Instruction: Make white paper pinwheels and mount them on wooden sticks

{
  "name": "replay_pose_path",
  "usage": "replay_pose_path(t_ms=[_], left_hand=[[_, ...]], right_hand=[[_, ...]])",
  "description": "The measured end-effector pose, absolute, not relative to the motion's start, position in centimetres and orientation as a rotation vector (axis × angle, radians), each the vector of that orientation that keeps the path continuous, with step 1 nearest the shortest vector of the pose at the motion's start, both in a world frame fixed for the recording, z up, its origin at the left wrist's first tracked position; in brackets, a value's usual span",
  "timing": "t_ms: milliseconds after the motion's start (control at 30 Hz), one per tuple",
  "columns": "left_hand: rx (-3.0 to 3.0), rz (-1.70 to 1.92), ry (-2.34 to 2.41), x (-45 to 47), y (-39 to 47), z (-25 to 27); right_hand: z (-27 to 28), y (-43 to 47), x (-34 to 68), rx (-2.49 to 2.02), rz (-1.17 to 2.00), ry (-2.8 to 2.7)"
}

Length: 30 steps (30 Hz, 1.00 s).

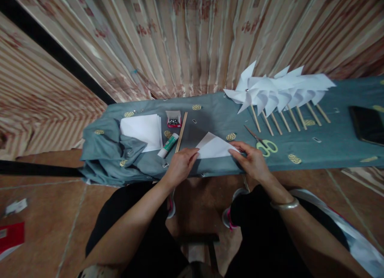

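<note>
A white sheet of paper (214, 147), folded into a triangle, is held level at the near edge of the cloth-covered bench. My left hand (182, 165) pinches its left corner between thumb and fingers. At the opposite corner, my right hand (251, 160) grips the paper the same way. Scissors (265, 146) with light green handles lie just beyond my right hand. Near my left hand are thin wooden sticks (181, 132) and a green and white glue stick (168, 145).
A stack of white paper (142, 132) lies at the left, partly under bunched cloth (108, 150). Behind the glue stick sits a small red box (174, 120) of metal pins. Several white paper pinwheels (279, 92) on sticks lie at the back right. A dark phone (367, 125) rests far right.
</note>
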<state>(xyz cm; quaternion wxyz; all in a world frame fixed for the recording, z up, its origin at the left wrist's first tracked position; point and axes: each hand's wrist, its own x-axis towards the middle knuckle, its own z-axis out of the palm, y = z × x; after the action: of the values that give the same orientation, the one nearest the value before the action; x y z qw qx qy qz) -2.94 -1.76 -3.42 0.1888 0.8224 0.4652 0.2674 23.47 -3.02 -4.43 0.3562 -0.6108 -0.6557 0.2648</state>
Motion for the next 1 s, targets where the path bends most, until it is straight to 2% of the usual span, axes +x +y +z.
replay_pose_path(t_ms=[433,633,1000], left_hand=[[1.945,0.757,1.362,-3.2,-1.2,-3.5],[1.949,0.818,1.139,-3.5,-1.7,-3.1],[1.988,0.715,1.149,-3.4,-2.1,-3.0]], right_hand=[[-5.1,-2.5,23.5,-1.612,0.767,-1.562],[-3.9,-3.1,24.1,-1.417,0.86,-1.717],[-4.0,-2.8,24.8,-1.341,0.95,-1.9]])
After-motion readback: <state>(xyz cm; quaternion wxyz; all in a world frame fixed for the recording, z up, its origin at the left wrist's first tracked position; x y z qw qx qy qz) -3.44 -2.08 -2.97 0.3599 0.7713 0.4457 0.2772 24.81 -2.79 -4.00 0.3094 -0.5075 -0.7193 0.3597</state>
